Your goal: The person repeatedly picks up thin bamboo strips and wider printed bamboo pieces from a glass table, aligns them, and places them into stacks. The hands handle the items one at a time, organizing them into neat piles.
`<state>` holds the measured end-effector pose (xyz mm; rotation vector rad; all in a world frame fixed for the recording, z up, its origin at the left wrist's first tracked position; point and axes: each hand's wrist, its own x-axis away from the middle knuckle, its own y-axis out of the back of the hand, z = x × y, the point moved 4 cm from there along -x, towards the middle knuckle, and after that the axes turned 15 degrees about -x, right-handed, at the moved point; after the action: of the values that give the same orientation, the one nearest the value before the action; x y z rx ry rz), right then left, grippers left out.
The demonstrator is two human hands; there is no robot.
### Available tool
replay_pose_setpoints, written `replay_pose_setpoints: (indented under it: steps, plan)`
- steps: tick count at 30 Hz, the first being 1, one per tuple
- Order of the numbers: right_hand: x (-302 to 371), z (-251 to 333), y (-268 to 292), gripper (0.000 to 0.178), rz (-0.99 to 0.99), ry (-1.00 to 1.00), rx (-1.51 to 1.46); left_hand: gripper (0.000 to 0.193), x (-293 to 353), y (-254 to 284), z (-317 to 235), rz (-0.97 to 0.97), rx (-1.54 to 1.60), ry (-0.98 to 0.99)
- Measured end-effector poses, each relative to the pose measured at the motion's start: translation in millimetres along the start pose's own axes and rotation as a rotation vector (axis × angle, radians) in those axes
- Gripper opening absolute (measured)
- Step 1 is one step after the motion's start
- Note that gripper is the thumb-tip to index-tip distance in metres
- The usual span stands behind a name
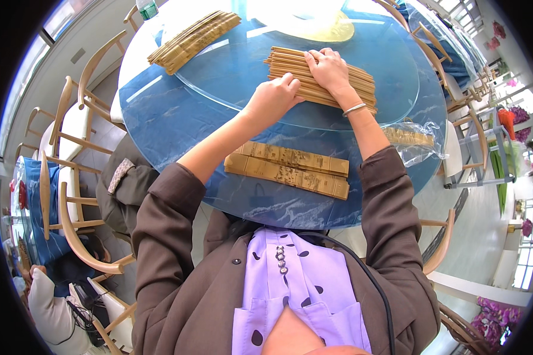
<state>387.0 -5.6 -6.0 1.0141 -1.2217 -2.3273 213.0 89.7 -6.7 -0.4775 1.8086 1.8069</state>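
A wide layer of light-brown wooden chopsticks (361, 86) lies across the glass turntable, in front of me. My right hand (328, 68) presses on it from above, fingers bent over its far side. At its near left edge my left hand (273, 97) is closed in a pinch; what the fingertips hold, if anything, is hidden. Closer to me, two flat gold-brown printed cardboard sleeves (287, 168) lie side by side on the blue table. A fanned stack of similar sleeves (195, 40) rests at the far left.
The round blue marble-patterned table (160, 127) carries a clear glass turntable (397, 71). A clear plastic bag (417, 142) with gold-brown packaging sits by the right edge. A yellow round dish (331, 29) and a bottle (147, 8) stand farther back. Wooden chairs (71, 236) surround the table.
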Motion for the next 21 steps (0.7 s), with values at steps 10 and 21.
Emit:
replay_pose_setpoints:
  steps: [10, 21]
  plan:
    - [4, 2, 7, 0.046, 0.002, 0.007, 0.010, 0.029, -1, 3, -6, -0.011, 0.160, 0.083]
    - [10, -8, 16, 0.043, -0.005, 0.004, 0.016, 0.028, -8, 3, -21, 0.004, 0.115, 0.055]
